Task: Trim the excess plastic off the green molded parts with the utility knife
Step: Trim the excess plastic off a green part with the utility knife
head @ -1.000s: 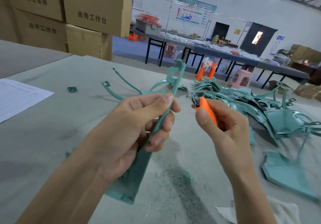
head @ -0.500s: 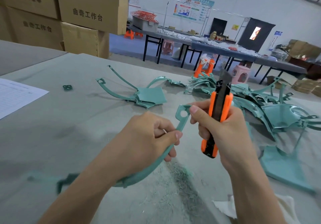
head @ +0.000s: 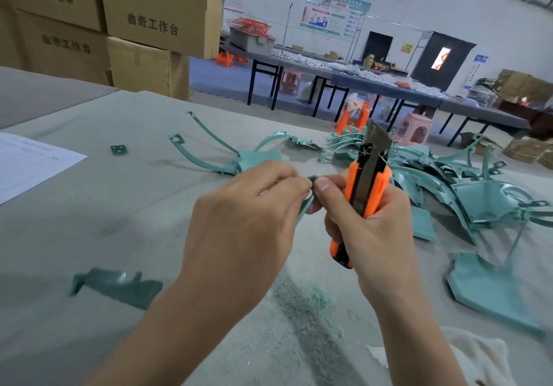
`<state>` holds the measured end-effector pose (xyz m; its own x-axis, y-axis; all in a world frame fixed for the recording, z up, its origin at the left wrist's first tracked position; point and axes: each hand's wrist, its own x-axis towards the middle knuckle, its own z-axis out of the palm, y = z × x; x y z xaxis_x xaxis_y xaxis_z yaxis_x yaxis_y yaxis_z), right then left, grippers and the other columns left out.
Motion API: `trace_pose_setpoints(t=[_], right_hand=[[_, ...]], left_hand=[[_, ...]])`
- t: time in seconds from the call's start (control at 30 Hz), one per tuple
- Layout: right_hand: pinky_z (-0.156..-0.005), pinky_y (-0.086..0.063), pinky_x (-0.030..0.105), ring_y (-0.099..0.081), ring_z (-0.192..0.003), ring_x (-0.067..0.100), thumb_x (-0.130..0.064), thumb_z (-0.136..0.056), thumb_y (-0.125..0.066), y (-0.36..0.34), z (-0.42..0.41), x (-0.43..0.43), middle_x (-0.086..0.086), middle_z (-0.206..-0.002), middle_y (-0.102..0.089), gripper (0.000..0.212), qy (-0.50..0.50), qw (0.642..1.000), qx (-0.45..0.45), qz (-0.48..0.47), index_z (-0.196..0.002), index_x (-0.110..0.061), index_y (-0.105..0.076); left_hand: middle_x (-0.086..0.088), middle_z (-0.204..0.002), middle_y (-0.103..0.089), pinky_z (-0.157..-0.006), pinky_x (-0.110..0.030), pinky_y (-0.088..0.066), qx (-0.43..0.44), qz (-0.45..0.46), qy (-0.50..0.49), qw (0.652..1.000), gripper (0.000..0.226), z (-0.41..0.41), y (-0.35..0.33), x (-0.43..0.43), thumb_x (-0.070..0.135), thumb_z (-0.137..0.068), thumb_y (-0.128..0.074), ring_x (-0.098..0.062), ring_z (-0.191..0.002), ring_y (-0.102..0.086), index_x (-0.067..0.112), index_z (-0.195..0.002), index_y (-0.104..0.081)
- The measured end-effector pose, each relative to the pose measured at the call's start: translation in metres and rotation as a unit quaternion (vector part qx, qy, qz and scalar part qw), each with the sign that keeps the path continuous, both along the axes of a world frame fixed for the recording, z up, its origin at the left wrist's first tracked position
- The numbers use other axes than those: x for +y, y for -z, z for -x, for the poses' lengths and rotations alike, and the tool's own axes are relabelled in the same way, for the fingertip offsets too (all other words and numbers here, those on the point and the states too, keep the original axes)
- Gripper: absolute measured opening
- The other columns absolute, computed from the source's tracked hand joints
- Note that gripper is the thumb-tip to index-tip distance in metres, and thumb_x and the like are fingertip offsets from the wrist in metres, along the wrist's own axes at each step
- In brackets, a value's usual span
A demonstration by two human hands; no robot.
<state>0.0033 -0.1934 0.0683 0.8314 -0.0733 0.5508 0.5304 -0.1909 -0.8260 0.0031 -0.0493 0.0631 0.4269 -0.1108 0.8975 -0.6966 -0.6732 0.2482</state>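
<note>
My left hand [head: 242,224] grips a green molded part [head: 118,288] by its thin arm; the wide flat end trails blurred at the lower left, and most of the arm is hidden behind the hand. My right hand [head: 371,233] holds the orange utility knife [head: 366,191] upright, blade pointing up, away from the part. The right thumb and forefinger also pinch the tip of the green arm, right beside my left fingertips.
A heap of green molded parts [head: 466,188] fills the right of the grey table [head: 89,221], with one part [head: 227,158] lying apart behind my hands. Green shavings [head: 302,299] lie in front. A paper sheet [head: 27,164] at the left, a white cloth [head: 466,358] at the lower right.
The green part has swung down from upright to low and level. The knife has turned blade-up, and my two hands have closed together on the arm's tip.
</note>
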Motion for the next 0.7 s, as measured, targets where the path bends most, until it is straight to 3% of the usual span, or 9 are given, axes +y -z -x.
trace_pose_setpoints(t=[0.17, 0.33, 0.47, 0.7], right_hand=[[-0.049, -0.035, 0.015, -0.046, -0.045, 0.006, -0.020, -0.085, -0.065, -0.004, 0.005, 0.003, -0.011, -0.051, -0.060, 0.025, 0.006, 1.000, 0.004, -0.005, -0.060, -0.022, -0.070], [-0.044, -0.028, 0.028, -0.034, -0.045, 0.016, -0.023, -0.085, -0.065, -0.006, 0.010, 0.006, -0.007, -0.047, -0.049, 0.022, -0.002, 1.000, 0.013, 0.003, -0.063, -0.023, -0.072], [-0.044, -0.026, 0.027, -0.032, -0.044, 0.016, -0.024, -0.084, -0.066, -0.005, 0.011, 0.010, 0.000, -0.048, -0.044, 0.022, -0.001, 1.000, 0.019, -0.004, -0.063, -0.021, -0.070], [-0.043, -0.028, 0.023, -0.035, -0.045, 0.014, -0.023, -0.083, -0.066, -0.007, 0.014, 0.014, -0.008, -0.047, -0.049, 0.023, 0.001, 0.999, 0.033, -0.007, -0.060, -0.024, -0.070]], left_hand=[[0.000, -0.083, -0.070, -0.049, -0.037, -0.053, 0.010, -0.047, -0.023, 0.999, 0.006, 0.004, -0.007, 0.003, 0.009, -0.083, -0.068, -0.022, -0.068, -0.067, 0.010, -0.082, -0.074], [-0.001, -0.078, -0.068, -0.045, -0.038, -0.051, 0.011, -0.104, -0.033, 0.994, 0.009, 0.010, -0.015, 0.009, 0.007, -0.082, -0.065, -0.025, -0.060, -0.064, 0.010, -0.076, -0.071], [-0.003, -0.075, -0.066, -0.046, -0.039, -0.050, 0.023, -0.120, -0.024, 0.992, 0.009, 0.011, -0.018, 0.011, 0.006, -0.082, -0.064, -0.027, -0.059, -0.063, 0.008, -0.075, -0.069], [-0.006, -0.072, -0.065, -0.046, -0.036, -0.050, 0.022, -0.143, 0.020, 0.989, 0.013, 0.006, -0.024, 0.019, 0.003, -0.080, -0.062, -0.027, -0.052, -0.060, 0.006, -0.070, -0.068]])
